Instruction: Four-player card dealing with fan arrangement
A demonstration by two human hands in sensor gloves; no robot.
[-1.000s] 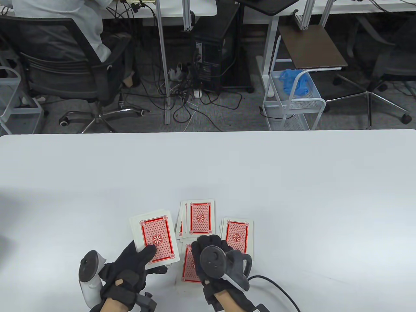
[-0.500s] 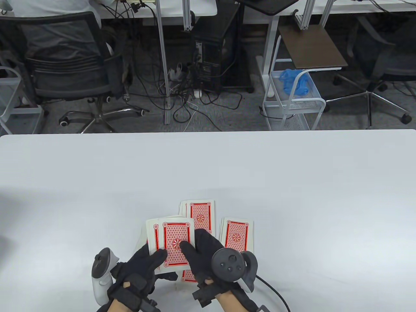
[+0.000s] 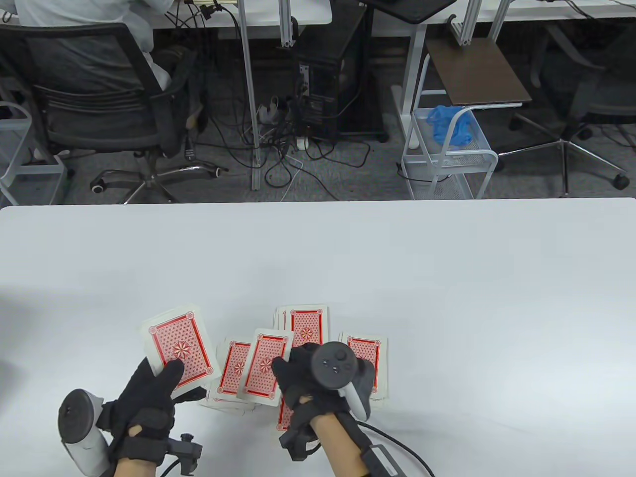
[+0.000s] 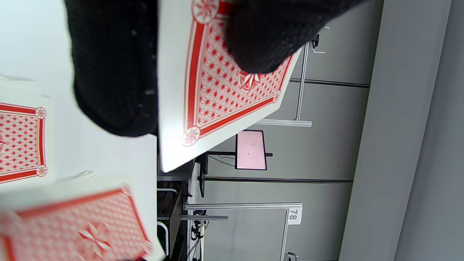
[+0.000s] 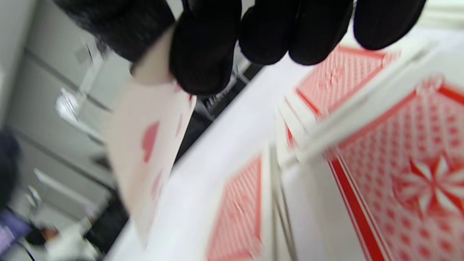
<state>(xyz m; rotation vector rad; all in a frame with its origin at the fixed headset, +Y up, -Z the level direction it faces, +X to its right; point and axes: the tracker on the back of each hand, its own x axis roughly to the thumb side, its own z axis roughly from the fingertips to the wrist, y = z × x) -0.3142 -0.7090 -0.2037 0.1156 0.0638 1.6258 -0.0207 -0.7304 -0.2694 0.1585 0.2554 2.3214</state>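
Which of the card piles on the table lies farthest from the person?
The middle pile, lying beyond the right hand. The left pile and right pile lie nearer the person.

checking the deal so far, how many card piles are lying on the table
4: left pile, far pile, right pile, and a near pile mostly hidden under the right hand.

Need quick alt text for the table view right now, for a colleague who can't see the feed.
The right hand pinches a single red-backed card above the left pile, while the left hand holds the deck further left. Three other face-down piles lie around it on the white table.
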